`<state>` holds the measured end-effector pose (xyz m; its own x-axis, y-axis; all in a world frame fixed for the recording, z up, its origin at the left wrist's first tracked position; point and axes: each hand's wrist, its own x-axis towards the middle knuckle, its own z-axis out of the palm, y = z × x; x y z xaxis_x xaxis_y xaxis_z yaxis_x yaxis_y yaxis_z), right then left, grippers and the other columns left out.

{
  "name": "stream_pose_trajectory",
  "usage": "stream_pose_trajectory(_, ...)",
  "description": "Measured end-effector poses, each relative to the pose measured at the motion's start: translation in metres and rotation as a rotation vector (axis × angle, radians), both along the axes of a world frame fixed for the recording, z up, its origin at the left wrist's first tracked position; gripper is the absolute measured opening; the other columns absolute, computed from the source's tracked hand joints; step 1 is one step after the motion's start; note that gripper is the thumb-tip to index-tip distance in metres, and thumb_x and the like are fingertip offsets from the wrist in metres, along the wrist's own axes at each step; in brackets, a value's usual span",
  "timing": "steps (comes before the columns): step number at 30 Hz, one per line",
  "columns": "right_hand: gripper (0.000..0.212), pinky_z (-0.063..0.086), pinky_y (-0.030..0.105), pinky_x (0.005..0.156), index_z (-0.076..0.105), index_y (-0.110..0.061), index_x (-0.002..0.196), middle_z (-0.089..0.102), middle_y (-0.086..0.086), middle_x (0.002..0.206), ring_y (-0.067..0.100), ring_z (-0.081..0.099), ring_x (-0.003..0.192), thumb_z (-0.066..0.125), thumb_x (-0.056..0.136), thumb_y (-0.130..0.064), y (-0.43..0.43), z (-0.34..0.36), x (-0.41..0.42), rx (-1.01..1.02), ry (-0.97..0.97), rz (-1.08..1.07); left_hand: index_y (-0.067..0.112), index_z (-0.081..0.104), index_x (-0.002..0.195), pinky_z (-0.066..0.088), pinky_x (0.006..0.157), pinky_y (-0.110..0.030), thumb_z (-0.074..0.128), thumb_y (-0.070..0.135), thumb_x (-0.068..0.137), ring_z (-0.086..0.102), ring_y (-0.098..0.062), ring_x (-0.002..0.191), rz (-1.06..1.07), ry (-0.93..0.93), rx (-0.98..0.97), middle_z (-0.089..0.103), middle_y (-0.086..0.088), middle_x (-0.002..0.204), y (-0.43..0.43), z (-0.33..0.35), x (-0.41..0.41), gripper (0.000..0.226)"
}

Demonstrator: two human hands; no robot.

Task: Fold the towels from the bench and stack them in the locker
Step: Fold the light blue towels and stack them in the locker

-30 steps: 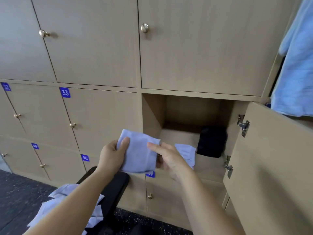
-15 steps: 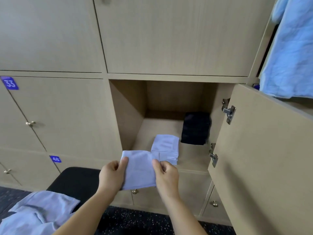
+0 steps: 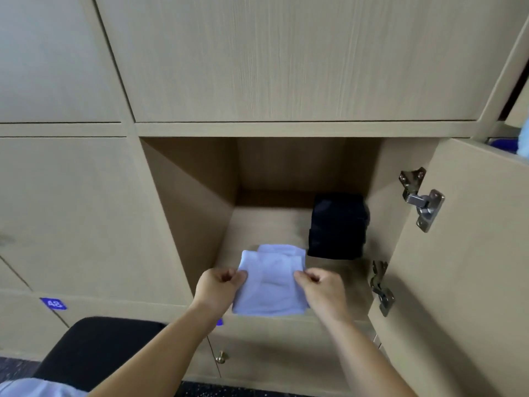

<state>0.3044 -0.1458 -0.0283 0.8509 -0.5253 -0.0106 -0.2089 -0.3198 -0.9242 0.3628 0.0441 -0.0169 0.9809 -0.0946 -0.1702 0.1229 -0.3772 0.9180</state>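
A folded pale blue towel (image 3: 269,285) lies at the front of the open locker (image 3: 200,213), over another folded pale blue towel (image 3: 282,249) whose far edge shows behind it. My left hand (image 3: 219,287) pinches the top towel's left edge. My right hand (image 3: 322,287) pinches its right edge. Both hands are just inside the locker's mouth. A bit of loose pale towel (image 3: 37,388) shows at the bottom left, by the black bench (image 3: 94,345).
A folded black cloth (image 3: 337,226) sits at the locker's back right. The locker door (image 3: 463,267) stands open to the right, with metal hinges (image 3: 423,197). Shut lockers surround the opening; a brass knob (image 3: 221,357) is below. Blue cloth (image 3: 522,138) hangs at the upper right.
Both hands have carried the folded towel forward from in front of the locker into its mouth, over the towel lying inside. The view has moved closer to the locker.
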Motion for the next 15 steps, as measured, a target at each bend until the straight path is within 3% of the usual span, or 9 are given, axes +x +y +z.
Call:
stream_pose_trajectory(5, 0.041, 0.038, 0.028, 0.059, 0.051, -0.018, 0.048, 0.046, -0.004, 0.046, 0.017, 0.046, 0.053, 0.07, 0.084, -0.021, -0.028, 0.005, 0.05, 0.043, 0.019, -0.049, 0.018, 0.066, 0.051, 0.05, 0.068, -0.034, 0.072, 0.019, 0.088, 0.054, -0.019, 0.06, 0.013, 0.016, -0.054, 0.064, 0.002, 0.059, -0.029, 0.003, 0.053, 0.038)
stream_pose_trajectory(9, 0.027, 0.053, 0.042, 0.07, 0.065, -0.014, 0.058, 0.065, 0.005, 0.062, 0.029, 0.062, 0.065, 0.073, 0.082, -0.023, -0.042, -0.007, 0.076, 0.102, 0.047, -0.079, 0.01, 0.07, 0.068, 0.05, 0.064, -0.026, 0.071, 0.022, 0.089, 0.058, -0.016, 0.06, 0.007, 0.021, -0.054, 0.068, 0.0, 0.066, -0.042, -0.008, 0.077, 0.024)
stream_pose_trajectory(12, 0.021, 0.055, 0.046, 0.076, 0.069, -0.009, 0.066, 0.072, 0.013, 0.076, 0.035, 0.068, 0.078, 0.073, 0.082, -0.023, -0.045, -0.02, 0.084, 0.132, 0.061, -0.093, 0.005, 0.074, 0.081, 0.048, 0.062, -0.022, 0.072, 0.022, 0.089, 0.062, -0.015, 0.064, 0.002, 0.04, -0.076, 0.073, -0.004, 0.077, -0.05, -0.021, 0.086, 0.019)
stream_pose_trajectory(15, 0.022, 0.055, 0.044, 0.074, 0.069, -0.009, 0.065, 0.072, 0.013, 0.077, 0.033, 0.067, 0.076, 0.073, 0.082, -0.023, -0.048, -0.033, 0.088, 0.142, 0.064, -0.11, 0.004, 0.074, 0.084, 0.054, 0.067, -0.027, 0.074, 0.022, 0.087, 0.065, -0.017, 0.068, 0.005, 0.054, -0.067, 0.075, -0.006, 0.082, -0.055, -0.033, 0.09, 0.019)
